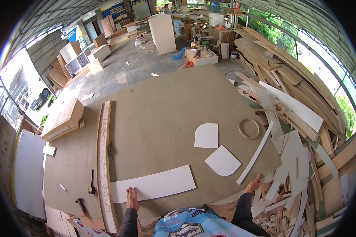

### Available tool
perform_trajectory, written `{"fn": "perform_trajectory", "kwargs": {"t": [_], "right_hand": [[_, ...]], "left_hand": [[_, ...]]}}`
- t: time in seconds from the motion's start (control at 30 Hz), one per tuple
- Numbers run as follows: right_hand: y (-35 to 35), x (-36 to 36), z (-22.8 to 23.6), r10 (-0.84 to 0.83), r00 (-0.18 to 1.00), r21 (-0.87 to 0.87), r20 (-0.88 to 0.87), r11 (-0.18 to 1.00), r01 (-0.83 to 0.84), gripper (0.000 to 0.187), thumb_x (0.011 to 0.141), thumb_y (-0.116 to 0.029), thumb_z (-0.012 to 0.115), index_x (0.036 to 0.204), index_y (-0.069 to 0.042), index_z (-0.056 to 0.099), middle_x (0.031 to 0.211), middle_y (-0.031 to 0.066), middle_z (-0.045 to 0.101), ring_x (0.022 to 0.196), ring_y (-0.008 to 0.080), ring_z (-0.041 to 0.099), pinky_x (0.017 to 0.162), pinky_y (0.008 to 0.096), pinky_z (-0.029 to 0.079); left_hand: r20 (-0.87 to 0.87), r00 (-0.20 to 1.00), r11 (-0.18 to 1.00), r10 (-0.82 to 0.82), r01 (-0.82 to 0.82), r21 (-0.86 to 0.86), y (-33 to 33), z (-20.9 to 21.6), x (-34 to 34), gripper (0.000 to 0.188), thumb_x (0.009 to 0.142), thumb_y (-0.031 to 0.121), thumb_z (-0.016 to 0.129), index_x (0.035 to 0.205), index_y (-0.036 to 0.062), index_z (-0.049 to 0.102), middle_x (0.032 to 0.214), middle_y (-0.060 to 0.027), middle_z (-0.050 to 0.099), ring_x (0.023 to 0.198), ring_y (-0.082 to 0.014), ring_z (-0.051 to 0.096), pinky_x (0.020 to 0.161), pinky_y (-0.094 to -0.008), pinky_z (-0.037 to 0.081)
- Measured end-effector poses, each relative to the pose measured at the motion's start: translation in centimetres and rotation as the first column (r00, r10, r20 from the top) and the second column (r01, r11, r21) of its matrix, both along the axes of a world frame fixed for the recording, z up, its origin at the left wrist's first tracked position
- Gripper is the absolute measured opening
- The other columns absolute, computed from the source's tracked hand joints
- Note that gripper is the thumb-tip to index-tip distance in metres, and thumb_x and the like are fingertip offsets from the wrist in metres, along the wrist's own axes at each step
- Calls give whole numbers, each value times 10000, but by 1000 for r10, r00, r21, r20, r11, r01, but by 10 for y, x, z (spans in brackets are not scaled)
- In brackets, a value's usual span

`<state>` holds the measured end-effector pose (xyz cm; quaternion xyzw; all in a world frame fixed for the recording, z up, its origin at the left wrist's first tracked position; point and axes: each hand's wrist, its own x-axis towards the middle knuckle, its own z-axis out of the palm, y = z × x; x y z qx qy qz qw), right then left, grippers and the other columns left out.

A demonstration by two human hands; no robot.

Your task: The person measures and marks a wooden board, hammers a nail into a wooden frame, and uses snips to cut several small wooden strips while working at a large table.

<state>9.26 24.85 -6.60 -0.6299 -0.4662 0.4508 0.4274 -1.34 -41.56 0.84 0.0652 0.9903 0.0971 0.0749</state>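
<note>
My left hand (133, 198) lies with outstretched fingers on the near edge of a long white board (156, 183), whose left end meets a long wooden rail (104, 158). My right hand (252, 185) is at the table's right front edge, beside the lower end of a narrow white strip (255, 152); its fingers look loosely extended, with nothing seen in them. Between the hands and farther in lie two white pieces with a rounded corner, one upright panel shape (206, 135) and one turned piece (223, 160). A round wooden ring (249, 129) lies to their right.
On the brown worktable (158, 106), left of the rail, are a hammer (80, 206), a black tape-like tool (91, 185), and a wooden box (63, 118). Board offcuts (292, 166) heap up along the right. A tall white cabinet (162, 34) stands on the floor beyond.
</note>
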Motion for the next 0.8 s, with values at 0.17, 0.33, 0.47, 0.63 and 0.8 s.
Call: {"fn": "perform_trajectory", "kwargs": {"t": [0.17, 0.33, 0.47, 0.63, 0.8], "right_hand": [[-10, -6, 16, -7, 1000, -24, 13, 1000, 7, 790, 849, -580, 668, 1184, 134, 622, 1214, 303, 635, 1092, 414, 614, 959, 477, 458], [0, -1, 10, 0, 998, -29, 60, 1000, 2, 811, 841, -595, 665, 1187, 137, 618, 1232, 312, 622, 1103, 424, 606, 978, 483, 451], [5, -3, 3, 24, 999, -12, 44, 1000, -24, 833, 839, -610, 657, 1199, 140, 613, 1234, 316, 621, 1108, 430, 604, 983, 477, 453], [5, -4, 4, 61, 997, -114, 43, 992, -56, 810, 862, -601, 641, 1180, 143, 626, 1231, 311, 628, 1095, 433, 614, 962, 469, 473], [-7, 2, 26, 161, 987, -51, 24, 986, -160, 767, 938, -588, 544, 1260, 106, 600, 1331, 319, 565, 1200, 431, 575, 1011, 472, 459]], "left_hand": [[3, 1000, 999, -11, 11, -46, -2, 1, 3, 849, 725, -84, 547, 1534, 9, 309, 1547, -346, 265, 1452, -514, 245, 1182, -520, 281], [-15, 1000, 999, -21, 20, -36, 2, -5, -2, 857, 722, -92, 541, 1538, 9, 302, 1549, -347, 260, 1455, -521, 233, 1187, -521, 273], [21, 1000, 999, 10, -10, -36, 6, 3, 0, 866, 726, -93, 536, 1547, 13, 283, 1559, -342, 240, 1461, -520, 219, 1187, -540, 262], [4, 1000, 1000, 24, -24, 17, 3, 6, 1, 834, 730, -92, 522, 1531, 20, 319, 1555, -335, 261, 1446, -514, 264, 1175, -554, 272], [11, 1000, 999, 12, -11, -53, 13, 10, -6, 809, 743, -71, 519, 1522, 10, 314, 1547, -329, 263, 1438, -511, 279, 1157, -558, 315]]}}
